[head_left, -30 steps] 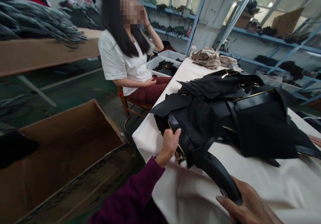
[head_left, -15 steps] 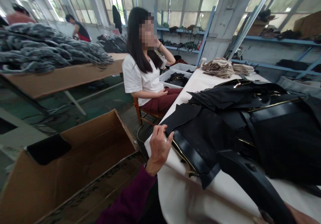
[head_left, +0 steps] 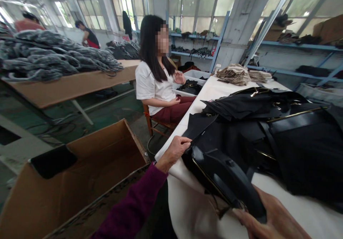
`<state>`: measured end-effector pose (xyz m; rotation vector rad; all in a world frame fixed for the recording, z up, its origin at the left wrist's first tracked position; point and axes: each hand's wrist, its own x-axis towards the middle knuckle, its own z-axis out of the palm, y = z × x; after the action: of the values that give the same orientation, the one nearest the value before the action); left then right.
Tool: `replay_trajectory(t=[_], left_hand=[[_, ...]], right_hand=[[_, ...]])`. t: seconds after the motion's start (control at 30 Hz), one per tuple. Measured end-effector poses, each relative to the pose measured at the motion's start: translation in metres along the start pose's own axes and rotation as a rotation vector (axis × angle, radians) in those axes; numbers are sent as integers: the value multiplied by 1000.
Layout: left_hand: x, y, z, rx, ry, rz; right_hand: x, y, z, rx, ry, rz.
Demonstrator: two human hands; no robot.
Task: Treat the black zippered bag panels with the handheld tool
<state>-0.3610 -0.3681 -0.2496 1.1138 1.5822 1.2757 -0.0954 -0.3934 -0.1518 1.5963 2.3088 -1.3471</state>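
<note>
Head view: at lower centre, the left hand [head_left: 174, 151] pinches a black leather panel [head_left: 199, 124] on the white desk [head_left: 193, 210]; the right hand [head_left: 270, 221], lower right, grips a black bag handle [head_left: 227, 176].

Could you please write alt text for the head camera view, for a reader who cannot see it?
A person's right hand grips a black strap while the left hand pinches a black leather piece at the edge of a white table piled with black bag parts. A seated person faces the table, and an open cardboard box stands at left.
</note>
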Motion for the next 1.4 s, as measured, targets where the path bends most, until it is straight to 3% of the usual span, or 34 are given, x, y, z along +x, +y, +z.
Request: replay_trajectory(t=[0.13, 0.3, 0.53, 0.8, 1.0, 1.17, 1.27, 1.4], left_hand=[[-9, 4, 5, -261, -71, -102], [-21, 6, 11, -532, -237, -208], [-14, -22, 7, -726, -181, -292], [-16, -24, 4, -791, -232, -302], [-12, -27, 4, -821, -204, -320], [-9, -32, -2, -831, -144, -307], [-10, -31, -1, -806, -173, -300], [-13, -28, 3, -784, -188, -288]], right_hand=[[8, -13, 6, 45, -70, -34], [31, -25, 8, 76, -34, -141], [32, -26, 10, -47, -133, -94], [47, -46, 14, -34, -72, -134], [24, -35, 20, -40, -125, -63], [32, -36, 29, 63, -134, -79], [34, -37, 21, 53, -95, -118], [19, -34, 0, 11, 53, -137]])
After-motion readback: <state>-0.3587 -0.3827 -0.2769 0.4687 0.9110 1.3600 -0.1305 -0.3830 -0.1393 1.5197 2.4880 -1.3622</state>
